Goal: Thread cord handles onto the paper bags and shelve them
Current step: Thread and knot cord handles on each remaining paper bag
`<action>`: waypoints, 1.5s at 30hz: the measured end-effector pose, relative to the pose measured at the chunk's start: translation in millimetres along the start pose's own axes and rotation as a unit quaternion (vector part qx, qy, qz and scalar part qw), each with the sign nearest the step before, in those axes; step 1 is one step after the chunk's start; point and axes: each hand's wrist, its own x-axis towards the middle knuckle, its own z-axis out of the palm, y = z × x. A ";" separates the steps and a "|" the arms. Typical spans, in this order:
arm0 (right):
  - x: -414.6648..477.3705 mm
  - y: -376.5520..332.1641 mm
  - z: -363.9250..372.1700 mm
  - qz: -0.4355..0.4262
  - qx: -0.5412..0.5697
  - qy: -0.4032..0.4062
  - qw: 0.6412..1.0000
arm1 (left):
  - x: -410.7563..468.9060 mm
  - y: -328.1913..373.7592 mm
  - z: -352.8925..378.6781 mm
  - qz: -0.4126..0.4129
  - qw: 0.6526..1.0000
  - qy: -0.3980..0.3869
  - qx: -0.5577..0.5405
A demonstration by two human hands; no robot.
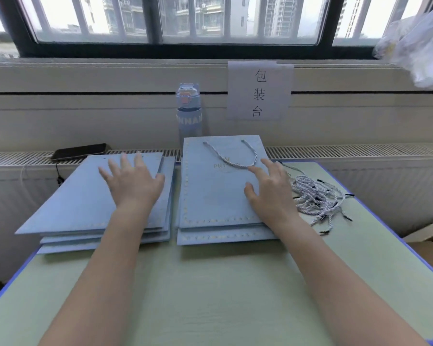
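Two stacks of flat light-blue paper bags lie on the green table (210, 283). My left hand (135, 182) rests flat, fingers spread, on the top bag of the left stack (80, 201), which has no handle. My right hand (270, 188) rests with relaxed fingers on the top bag of the right stack (215, 191). That bag carries a white twisted cord handle (238, 156), looped down from its top edge to just beside my right index finger. A loose pile of white cords with black tips (318, 198) lies right of the right stack.
A blue water bottle (189, 113) stands behind the stacks against the wall. A black phone (80, 151) lies on the radiator grille at back left. A paper sign (259, 92) hangs on the wall. Plastic bags (420, 46) hang at the top right.
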 end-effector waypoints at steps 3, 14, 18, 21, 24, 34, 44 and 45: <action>-2.6 -7.3 1.6 -0.054 0.030 -0.005 0.998 | 1.4 -19.0 11.4 -0.102 0.984 -0.144 0.023; -15.2 -20.5 10.8 -0.152 0.041 -0.097 0.983 | 7.8 -11.5 24.4 -0.102 0.975 -0.185 0.062; -16.8 -21.6 12.6 -0.140 0.004 -0.158 0.977 | 3.8 0.2 23.6 -0.046 0.988 -0.139 0.054; -16.7 -21.1 11.2 -0.135 -0.042 -0.204 0.969 | -3.9 6.9 20.1 -0.012 0.986 -0.130 0.103; -16.6 -21.6 8.0 -0.132 -0.046 -0.220 0.966 | -9.0 10.9 15.5 0.021 0.983 -0.118 0.142; -17.4 -20.8 4.0 -0.129 -0.020 -0.223 0.966 | -14.8 6.8 -39.9 0.023 1.000 -0.001 0.007; -16.0 -17.7 -2.7 -0.044 0.212 -0.132 0.967 | -41.6 41.7 -52.9 0.262 0.896 0.337 -0.122; -15.1 -17.4 -3.8 -0.026 0.237 -0.106 0.965 | -42.7 45.4 -48.3 0.295 0.884 0.344 -0.119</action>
